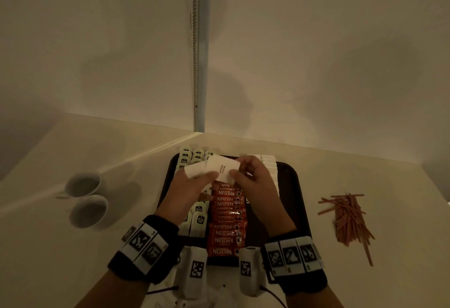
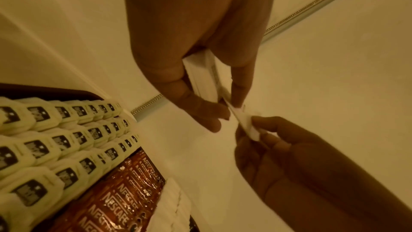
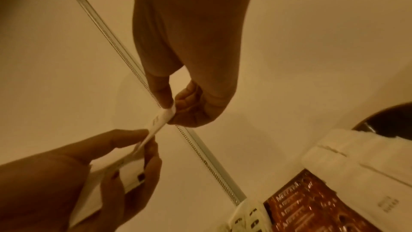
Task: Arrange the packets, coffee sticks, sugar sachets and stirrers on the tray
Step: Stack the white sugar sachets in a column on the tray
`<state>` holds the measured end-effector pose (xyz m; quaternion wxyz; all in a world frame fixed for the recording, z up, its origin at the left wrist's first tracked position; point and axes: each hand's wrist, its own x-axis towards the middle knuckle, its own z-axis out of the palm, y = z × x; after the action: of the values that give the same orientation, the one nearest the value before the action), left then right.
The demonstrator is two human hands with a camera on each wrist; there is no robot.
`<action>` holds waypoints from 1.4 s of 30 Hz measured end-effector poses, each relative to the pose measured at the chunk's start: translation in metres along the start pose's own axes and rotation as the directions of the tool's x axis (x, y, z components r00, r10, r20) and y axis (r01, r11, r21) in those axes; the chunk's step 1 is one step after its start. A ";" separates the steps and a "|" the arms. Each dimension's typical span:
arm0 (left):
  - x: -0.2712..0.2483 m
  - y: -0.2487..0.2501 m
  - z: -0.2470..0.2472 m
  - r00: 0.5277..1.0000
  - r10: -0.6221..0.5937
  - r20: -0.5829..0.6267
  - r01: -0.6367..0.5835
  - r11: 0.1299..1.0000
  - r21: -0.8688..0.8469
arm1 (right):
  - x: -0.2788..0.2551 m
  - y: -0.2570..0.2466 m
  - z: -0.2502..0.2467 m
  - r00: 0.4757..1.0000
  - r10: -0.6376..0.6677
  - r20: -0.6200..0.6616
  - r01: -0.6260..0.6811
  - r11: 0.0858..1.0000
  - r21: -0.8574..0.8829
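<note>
Above a dark brown plastic tray (image 1: 295,181) with rounded corners, set on a pale cream table (image 1: 73,259), the two hands meet over a small stack of white paper sugar sachets (image 1: 198,171). The left hand (image 1: 188,190) grips the stack between thumb and curled fingers, while the right hand (image 1: 253,178) pinches the end of the top white sachet (image 1: 222,168), whose face carries small dark print reading "WHITE SUGAR". In the left wrist view the same stack (image 2: 204,77) sits edge-on in the fingers, one sachet drawn out toward the right hand (image 2: 289,156). On the tray, red coffee sticks (image 1: 227,220) printed "NESCAFE" in white lie overlapped in a column down the middle. To their left stand rows of pale green packets (image 1: 198,217) with a dark badge-shaped label; its wording is too small to read with any certainty. More white sugar sachets (image 1: 269,166) lie in a row along the tray's far right part, just behind the right hand. Off the tray, on the table to the right, a loose heap of thin reddish-brown stirrers (image 1: 348,220) lies well apart from it. To the left of the tray two white ceramic cups (image 1: 86,200) stand side by side.
</note>
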<state>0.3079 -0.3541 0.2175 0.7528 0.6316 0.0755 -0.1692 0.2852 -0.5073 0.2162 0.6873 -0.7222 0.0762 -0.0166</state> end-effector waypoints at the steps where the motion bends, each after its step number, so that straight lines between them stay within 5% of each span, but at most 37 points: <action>1: -0.002 -0.001 -0.001 1.000 -0.015 0.026 0.015 1.000 0.027 | 0.000 -0.004 -0.002 1.000 -0.024 -0.019 0.024 1.000 0.015; 6: -0.012 0.004 -0.004 0.995 0.044 0.089 -0.049 0.997 0.055 | 0.004 -0.026 -0.003 0.966 -0.250 -0.057 0.235 0.952 -0.197; 10: -0.015 0.009 -0.006 0.990 0.099 0.101 -0.104 0.994 0.043 | 0.002 -0.046 -0.006 0.918 -0.395 0.026 0.365 0.821 -0.439; 15: -0.022 0.012 -0.001 0.977 0.146 0.154 -0.151 0.988 0.021 | -0.001 -0.056 -0.001 0.899 -0.423 0.114 0.418 0.750 -0.513; 20: -0.021 0.012 0.000 0.980 0.188 0.060 -0.184 0.980 -0.071 | -0.006 -0.035 0.000 0.971 -0.235 -0.037 0.216 0.936 -0.277; 27: -0.017 0.007 -0.003 0.997 0.057 0.045 -0.054 0.997 -0.063 | -0.009 -0.009 -0.014 0.988 -0.074 -0.139 0.070 0.997 -0.032; 32: -0.008 0.009 -0.017 0.999 -0.034 -0.037 0.024 0.969 -0.247 | 0.000 0.036 -0.061 0.948 0.093 -0.304 -0.130 0.986 -0.106; 37: 0.000 0.000 -0.023 0.996 0.014 -0.088 -0.024 0.993 -0.115 | 0.004 0.103 -0.082 0.875 0.302 -0.377 -0.422 0.857 -0.294; 42: 0.008 -0.007 -0.026 0.993 -0.011 -0.118 -0.004 0.992 -0.124 | 0.012 0.137 -0.076 0.839 0.354 -0.414 -0.489 0.824 -0.287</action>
<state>0.3151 -0.3313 0.2039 0.7846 0.5923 0.1314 -0.1278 0.2750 -0.5904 0.0832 0.4956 -0.7916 0.3564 0.0282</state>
